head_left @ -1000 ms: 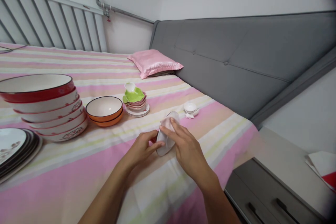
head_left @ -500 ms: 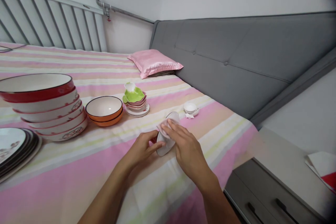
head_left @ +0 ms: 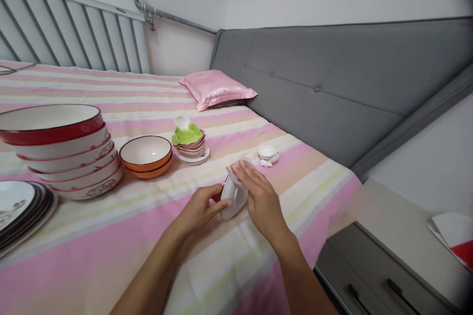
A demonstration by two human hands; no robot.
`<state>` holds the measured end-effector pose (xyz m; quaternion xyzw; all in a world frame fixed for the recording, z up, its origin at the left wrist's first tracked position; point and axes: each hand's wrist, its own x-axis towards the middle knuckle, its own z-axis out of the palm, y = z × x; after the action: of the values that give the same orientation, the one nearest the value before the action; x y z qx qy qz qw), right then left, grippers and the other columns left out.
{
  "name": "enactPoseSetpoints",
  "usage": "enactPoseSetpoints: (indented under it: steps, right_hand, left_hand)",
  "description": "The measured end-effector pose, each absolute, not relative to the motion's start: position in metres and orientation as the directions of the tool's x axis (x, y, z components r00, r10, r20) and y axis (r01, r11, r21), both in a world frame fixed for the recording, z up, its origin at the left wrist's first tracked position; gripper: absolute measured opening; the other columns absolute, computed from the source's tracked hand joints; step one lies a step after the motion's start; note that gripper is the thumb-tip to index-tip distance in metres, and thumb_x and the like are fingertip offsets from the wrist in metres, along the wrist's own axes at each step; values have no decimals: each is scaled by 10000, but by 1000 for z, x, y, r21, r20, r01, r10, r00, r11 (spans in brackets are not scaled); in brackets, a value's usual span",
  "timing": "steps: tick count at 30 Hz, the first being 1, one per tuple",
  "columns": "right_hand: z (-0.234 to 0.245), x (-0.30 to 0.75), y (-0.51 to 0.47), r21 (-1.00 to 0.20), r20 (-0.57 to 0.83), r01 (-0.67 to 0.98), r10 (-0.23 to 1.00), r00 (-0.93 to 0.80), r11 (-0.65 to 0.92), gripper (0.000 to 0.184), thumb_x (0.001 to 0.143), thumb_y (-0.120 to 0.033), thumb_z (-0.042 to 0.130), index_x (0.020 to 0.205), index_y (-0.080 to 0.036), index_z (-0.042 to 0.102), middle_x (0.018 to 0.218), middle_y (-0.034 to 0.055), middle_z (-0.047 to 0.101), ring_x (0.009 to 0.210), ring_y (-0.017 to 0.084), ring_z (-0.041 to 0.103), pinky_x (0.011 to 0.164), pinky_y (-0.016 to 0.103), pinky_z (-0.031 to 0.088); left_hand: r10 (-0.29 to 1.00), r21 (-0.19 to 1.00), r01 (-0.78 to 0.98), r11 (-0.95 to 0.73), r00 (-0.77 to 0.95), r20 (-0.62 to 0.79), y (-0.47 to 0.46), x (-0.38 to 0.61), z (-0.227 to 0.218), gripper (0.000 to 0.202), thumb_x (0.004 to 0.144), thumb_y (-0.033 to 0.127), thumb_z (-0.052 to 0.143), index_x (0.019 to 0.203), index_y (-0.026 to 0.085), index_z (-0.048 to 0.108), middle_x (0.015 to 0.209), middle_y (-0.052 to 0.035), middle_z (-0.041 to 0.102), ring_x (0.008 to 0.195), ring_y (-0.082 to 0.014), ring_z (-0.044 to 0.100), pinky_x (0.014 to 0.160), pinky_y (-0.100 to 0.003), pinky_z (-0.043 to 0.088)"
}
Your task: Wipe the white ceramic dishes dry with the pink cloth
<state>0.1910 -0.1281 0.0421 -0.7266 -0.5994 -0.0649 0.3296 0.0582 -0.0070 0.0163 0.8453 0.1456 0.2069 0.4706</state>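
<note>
A small white dish (head_left: pixel 232 203) with a dark rim is tilted on its edge just above the bed. My left hand (head_left: pixel 201 207) pinches its left side between thumb and fingers. A thin pale pinkish cloth (head_left: pixel 233 175) lies over the upper part of the dish. Pressing that cloth against the dish with its fingers, my right hand (head_left: pixel 263 202) covers the dish's upper right side. Beyond the hands stand a stack of tiny white bowls (head_left: pixel 267 152) and a pile of leaf-shaped green and pink dishes (head_left: pixel 187 134) on small white plates (head_left: pixel 192 158).
Two orange bowls (head_left: pixel 147 172) and a tall stack of red and white bowls (head_left: pixel 79 170) stand to the left, with dark-edged plates (head_left: pixel 22 211) in front. A pink pillow (head_left: pixel 218 87) lies by the grey headboard (head_left: pixel 318 66). At right is a drawer cabinet (head_left: pixel 369 261).
My right hand has slid the cloth up toward the dish's upper edge, uncovering more of its lower face. My left hand keeps its grip in nearly the same place.
</note>
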Motion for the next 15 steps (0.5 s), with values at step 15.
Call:
enactPoseSetpoints:
  steps: [15]
  right_hand:
    - [2,224,-117,-654,416,746,763,494,-126,670,793,-52,316,1438,-227,275,1464,41,365,1347,174,340,1094,406,317]
  left_hand:
    - [445,861,71,-503,876,187,-7,57,18,373,806,468,533,622,184,374,635,43,356,615,-108,340,577,-224,294]
